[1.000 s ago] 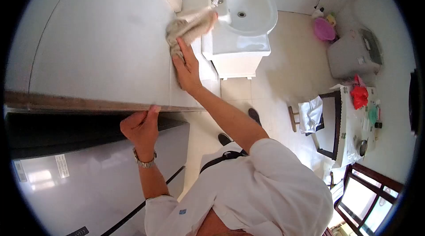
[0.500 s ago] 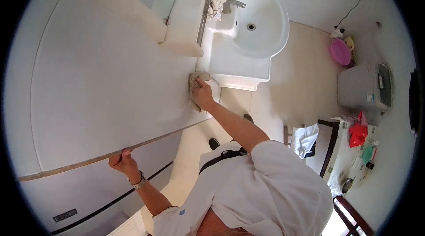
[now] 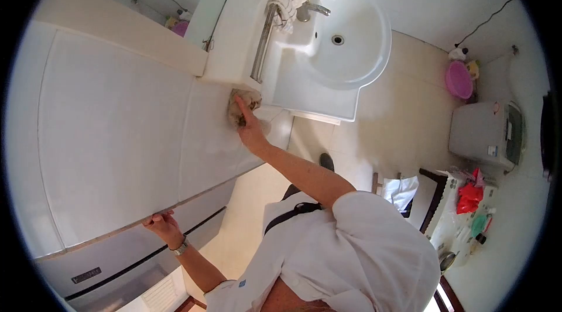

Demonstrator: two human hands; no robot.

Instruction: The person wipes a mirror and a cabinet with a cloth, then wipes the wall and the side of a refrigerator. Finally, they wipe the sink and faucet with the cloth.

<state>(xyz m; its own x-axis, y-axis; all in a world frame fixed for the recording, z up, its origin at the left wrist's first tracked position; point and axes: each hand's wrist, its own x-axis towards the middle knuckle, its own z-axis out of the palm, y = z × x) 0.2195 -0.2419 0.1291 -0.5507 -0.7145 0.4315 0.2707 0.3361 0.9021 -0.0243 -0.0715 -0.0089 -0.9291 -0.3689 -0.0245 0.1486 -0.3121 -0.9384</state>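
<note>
Holding a bunched beige cloth (image 3: 249, 100) against the white tiled wall (image 3: 111, 124), the right hand (image 3: 253, 135) has its fingers partly straightened over it, just beside the washbasin (image 3: 293, 82) from where I stand. Down by the wall's brownish edge (image 3: 111, 232), the left hand (image 3: 165, 229), a watch (image 3: 182, 246) on its wrist, touches with half-curled fingers; whether it grips anything, I can't tell.
</note>
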